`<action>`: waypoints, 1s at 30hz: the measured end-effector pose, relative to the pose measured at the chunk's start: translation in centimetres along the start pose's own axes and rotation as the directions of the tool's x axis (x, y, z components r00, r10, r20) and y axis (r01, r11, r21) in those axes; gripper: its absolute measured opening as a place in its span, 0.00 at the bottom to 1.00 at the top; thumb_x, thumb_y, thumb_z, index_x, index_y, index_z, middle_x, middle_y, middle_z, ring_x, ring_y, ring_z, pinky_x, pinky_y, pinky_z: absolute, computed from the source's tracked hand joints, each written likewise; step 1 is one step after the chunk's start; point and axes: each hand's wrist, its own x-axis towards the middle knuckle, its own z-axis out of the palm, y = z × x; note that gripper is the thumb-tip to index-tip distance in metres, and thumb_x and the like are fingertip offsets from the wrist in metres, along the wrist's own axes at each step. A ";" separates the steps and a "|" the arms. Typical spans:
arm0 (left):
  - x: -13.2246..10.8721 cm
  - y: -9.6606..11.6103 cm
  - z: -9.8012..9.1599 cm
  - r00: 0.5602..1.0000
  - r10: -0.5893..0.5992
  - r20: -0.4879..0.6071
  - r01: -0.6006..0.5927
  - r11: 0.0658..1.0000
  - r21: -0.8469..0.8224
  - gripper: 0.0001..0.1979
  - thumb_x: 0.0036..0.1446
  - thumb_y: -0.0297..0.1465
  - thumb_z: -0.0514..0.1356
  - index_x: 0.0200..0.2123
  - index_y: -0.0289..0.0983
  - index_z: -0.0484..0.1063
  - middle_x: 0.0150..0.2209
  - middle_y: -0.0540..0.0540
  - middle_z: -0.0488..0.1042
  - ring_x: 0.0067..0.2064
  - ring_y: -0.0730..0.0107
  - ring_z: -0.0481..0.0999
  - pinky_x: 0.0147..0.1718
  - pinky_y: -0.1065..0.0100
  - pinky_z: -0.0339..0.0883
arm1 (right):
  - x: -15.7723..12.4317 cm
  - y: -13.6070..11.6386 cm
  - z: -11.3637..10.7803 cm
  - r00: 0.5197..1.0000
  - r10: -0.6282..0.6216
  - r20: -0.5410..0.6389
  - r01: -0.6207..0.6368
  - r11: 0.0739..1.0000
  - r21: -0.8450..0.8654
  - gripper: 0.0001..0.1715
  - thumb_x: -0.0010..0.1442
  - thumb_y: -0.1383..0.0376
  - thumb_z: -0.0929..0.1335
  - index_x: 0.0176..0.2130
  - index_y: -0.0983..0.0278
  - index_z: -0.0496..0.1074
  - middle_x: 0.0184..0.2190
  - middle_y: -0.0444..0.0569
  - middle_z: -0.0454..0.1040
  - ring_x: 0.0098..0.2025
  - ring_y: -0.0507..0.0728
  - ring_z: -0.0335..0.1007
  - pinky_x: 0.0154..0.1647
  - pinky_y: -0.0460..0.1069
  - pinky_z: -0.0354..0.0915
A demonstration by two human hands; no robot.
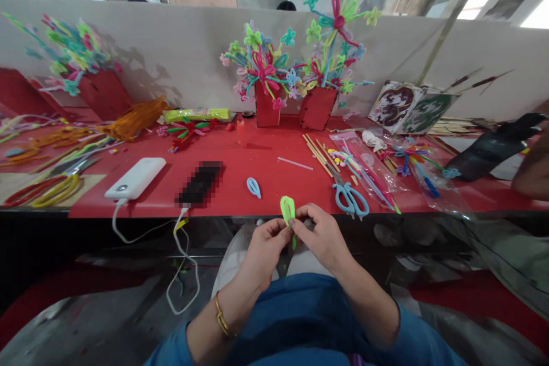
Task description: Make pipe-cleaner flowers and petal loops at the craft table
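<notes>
One lime-green loop of fuzzy stem point(287, 209) is held by the near edge of the red counter point(234, 177), its lower part pinched in the fingertips of the left hand point(266, 250) and the right hand point(321, 235), which meet there. I'd judge the step in hand to be shaping or binding it, and the next move seems to call for a steady pinch where the strands gather. Beyond lie a pale-blue loop point(253, 187) and, rightward, blue-handled scissors point(343, 187).
</notes>
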 end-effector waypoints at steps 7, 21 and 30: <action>-0.2 -0.2 0.1 1.000 0.008 -0.011 -0.008 1.000 0.015 0.09 0.46 0.32 0.59 0.21 0.33 0.67 0.18 0.53 0.64 0.20 0.81 0.60 0.21 0.77 0.53 | 0.2 -0.2 0.3 0.999 0.023 -0.036 -0.026 0.996 -0.082 0.04 0.49 0.66 0.64 0.29 0.62 0.68 0.25 0.45 0.72 0.26 0.52 0.67 0.27 0.46 0.61; -0.1 0.0 -0.2 0.994 0.000 0.113 -0.004 0.999 0.035 0.09 0.49 0.32 0.57 0.21 0.33 0.68 0.19 0.50 0.68 0.22 0.77 0.64 0.24 0.73 0.56 | 0.8 -1.0 -0.2 1.000 0.017 0.017 -0.017 1.000 -0.022 0.04 0.49 0.66 0.63 0.30 0.62 0.66 0.24 0.43 0.70 0.27 0.52 0.67 0.27 0.45 0.60; -0.1 -0.4 -0.4 0.993 -0.029 0.113 0.017 0.994 0.107 0.09 0.48 0.33 0.58 0.23 0.33 0.69 0.21 0.48 0.70 0.23 0.75 0.65 0.26 0.72 0.58 | 1.6 -0.8 -0.4 0.973 0.152 0.172 -0.187 0.961 0.205 0.09 0.50 0.65 0.61 0.21 0.64 0.63 0.16 0.39 0.60 0.19 0.48 0.57 0.19 0.43 0.54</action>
